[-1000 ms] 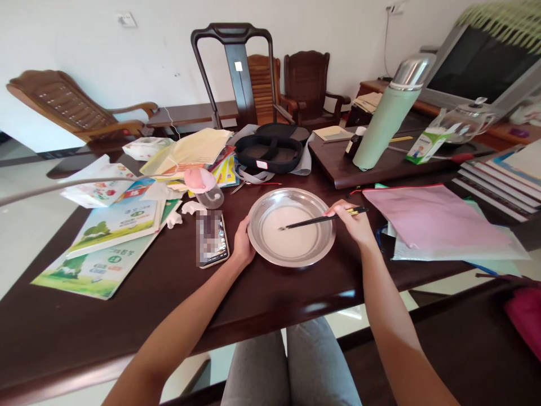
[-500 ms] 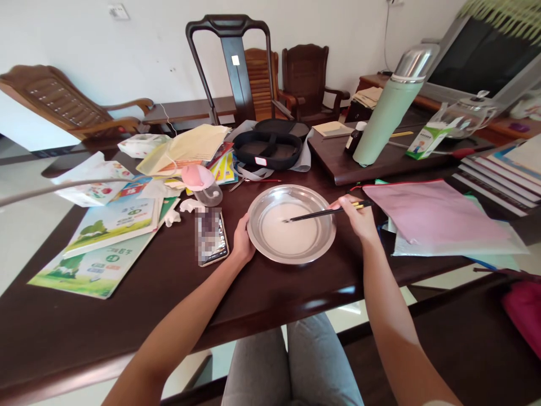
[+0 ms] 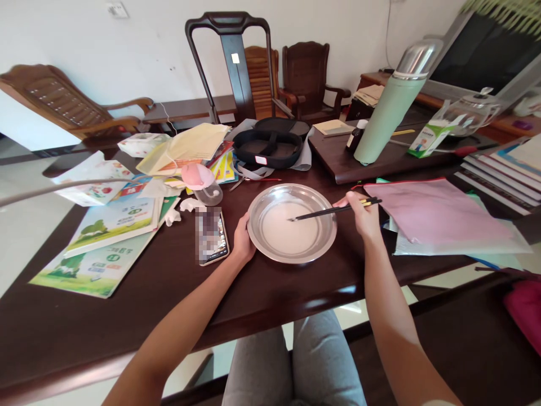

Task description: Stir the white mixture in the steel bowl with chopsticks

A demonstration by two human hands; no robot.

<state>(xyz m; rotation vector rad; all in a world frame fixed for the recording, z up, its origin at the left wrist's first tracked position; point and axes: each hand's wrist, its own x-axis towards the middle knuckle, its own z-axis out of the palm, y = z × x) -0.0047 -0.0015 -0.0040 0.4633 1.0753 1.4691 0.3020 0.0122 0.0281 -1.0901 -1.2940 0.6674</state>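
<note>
A round metal basin (image 3: 265,248) stands on the dark table with a pale, whitish layer (image 3: 291,234) over its bottom; whether that is liquid or powder I cannot tell. My left hand (image 3: 244,238) grips the basin's left rim, its fingertips partly hidden beneath the side. Dark chopsticks (image 3: 321,212) with golden bands near the upper end lie in my right hand (image 3: 360,213), which is closed on them beyond the right rim. Their tips slant down to the middle of the pale layer. Beside my left hand is a phone (image 3: 216,242) with a partly blurred screen.
Booklets (image 3: 101,254) and a tissue pack (image 3: 95,180) lie on the left. Behind the basin sit a black zip case (image 3: 268,152) and a pink-topped cup (image 3: 198,177). At right are a pink pouch (image 3: 439,214), a green thermos (image 3: 389,115) and stacked books (image 3: 499,180).
My right hand has moved slightly right, drawing the chopsticks with it, so their tips are a little further right in the basin. My left hand keeps its place on the rim.
</note>
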